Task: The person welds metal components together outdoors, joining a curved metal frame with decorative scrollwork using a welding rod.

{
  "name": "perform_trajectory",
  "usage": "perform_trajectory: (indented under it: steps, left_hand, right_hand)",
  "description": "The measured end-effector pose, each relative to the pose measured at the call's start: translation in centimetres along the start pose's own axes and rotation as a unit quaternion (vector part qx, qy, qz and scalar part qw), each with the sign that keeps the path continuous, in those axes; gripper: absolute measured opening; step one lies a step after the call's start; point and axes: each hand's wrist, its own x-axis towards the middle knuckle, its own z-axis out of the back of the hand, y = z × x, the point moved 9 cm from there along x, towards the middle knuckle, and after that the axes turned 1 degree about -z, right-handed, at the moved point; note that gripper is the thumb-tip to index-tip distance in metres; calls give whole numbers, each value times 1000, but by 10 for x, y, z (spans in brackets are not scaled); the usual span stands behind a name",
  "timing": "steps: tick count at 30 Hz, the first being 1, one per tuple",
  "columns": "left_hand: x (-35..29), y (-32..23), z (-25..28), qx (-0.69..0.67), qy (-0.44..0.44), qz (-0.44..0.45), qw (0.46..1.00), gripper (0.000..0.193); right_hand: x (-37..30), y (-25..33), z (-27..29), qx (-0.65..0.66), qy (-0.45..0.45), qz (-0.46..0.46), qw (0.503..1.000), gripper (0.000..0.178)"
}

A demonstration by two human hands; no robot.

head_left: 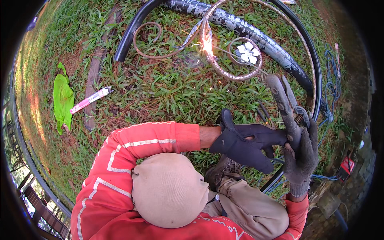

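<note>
My right hand (pixel 302 162), in a grey knitted glove, is wrapped round the handle of a welding electrode holder (pixel 286 108). A thin welding rod (pixel 236 56) runs from its jaws to bright sparks on a curled metal bar (pixel 240 77). My left hand (pixel 248 140), in a black glove, reaches across from the left, its fingers closed at the holder's handle beside the right hand; some fingertips are hidden. Within the bar's loop lies a small metal ring (pixel 233 60) with a white flower-shaped piece (pixel 247 53). A thinner curl (pixel 146 55) joins from the left.
Behind the curls, a scuffed black pipe (pixel 240 26) arcs over the grass. Pliers (pixel 264 114) lie near my left hand. A wooden strip (pixel 96 68), pink-and-white packet (pixel 91 99) and green cloth (pixel 63 100) lie left. Blue cord (pixel 330 86) and a red box (pixel 346 166) are right.
</note>
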Motion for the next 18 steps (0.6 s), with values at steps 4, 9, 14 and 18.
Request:
perform_trajectory:
  steps: [4, 9, 14, 18]
  left_hand:
    - [2, 2, -1, -5, 2, -1, 1000, 86]
    - [0, 0, -2, -31, -1, -36, 999, 82]
    - [1, 7, -3, -22, 9, -4, 1000, 83]
    - [1, 9, -3, -37, -7, -32, 999, 82]
  right_hand:
    - [0, -1, 2, -28, -12, 0, 1000, 47]
    - [-3, -3, -1, -25, -1, -16, 1000, 46]
    - [-7, -7, -2, -15, -5, -17, 1000, 48]
    - [-5, -5, -4, -10, -5, -13, 1000, 50]
